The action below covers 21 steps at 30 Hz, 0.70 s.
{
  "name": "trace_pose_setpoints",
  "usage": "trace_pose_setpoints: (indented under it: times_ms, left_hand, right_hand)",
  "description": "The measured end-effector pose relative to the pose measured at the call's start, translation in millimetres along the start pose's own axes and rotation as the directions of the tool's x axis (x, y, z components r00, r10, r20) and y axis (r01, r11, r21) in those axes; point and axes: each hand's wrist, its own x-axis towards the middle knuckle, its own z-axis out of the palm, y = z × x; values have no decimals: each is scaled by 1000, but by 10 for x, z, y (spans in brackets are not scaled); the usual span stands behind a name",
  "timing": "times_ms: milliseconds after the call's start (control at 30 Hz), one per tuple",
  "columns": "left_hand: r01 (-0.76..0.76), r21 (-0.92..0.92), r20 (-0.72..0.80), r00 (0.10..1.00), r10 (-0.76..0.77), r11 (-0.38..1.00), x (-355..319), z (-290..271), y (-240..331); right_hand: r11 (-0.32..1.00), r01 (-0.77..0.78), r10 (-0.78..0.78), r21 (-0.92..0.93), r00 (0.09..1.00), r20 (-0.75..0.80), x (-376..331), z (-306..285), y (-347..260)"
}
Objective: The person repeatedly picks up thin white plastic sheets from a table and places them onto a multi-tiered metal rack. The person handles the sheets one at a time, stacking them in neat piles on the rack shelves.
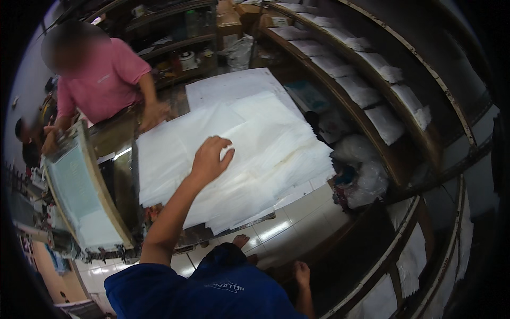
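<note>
A broad, uneven pile of thin white sheets [265, 143] covers most of the table in front of me. My left hand [210, 159] is over the middle of the pile, thumb and fingers apart with nothing between them. Whether its fingertips touch the top sheet I cannot tell. Down at my side, past the table's near edge, hangs my right hand [302, 273], its fingers loosely curled and no object showing in them. Across on the left stands a co-worker in a pink shirt [109, 82], one hand by the pile's left edge, the other at a raised wood-framed screen [85, 186].
Slanted wooden racks [340, 87] holding several white stacks rise at the right, with more racks at lower right. Clear plastic bags [366, 178] lie beneath them. A larger pale sheet [234, 85] lies at the table's far end. Shelves and cardboard boxes [228, 24] stand behind.
</note>
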Motion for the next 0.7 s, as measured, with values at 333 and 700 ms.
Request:
trace_pose_setpoints:
  times_ms: [333,700]
  left_hand:
    - [80,384,325,921,-216,920,1267,1478,-1373]
    - [-260,407,461,886,48,876,1590,2632,-2805]
  right_hand:
    - [953,-267,277,142,959,-59,-449,160,893]
    - [969,-244,226,-40,942,-250,-685,420,126]
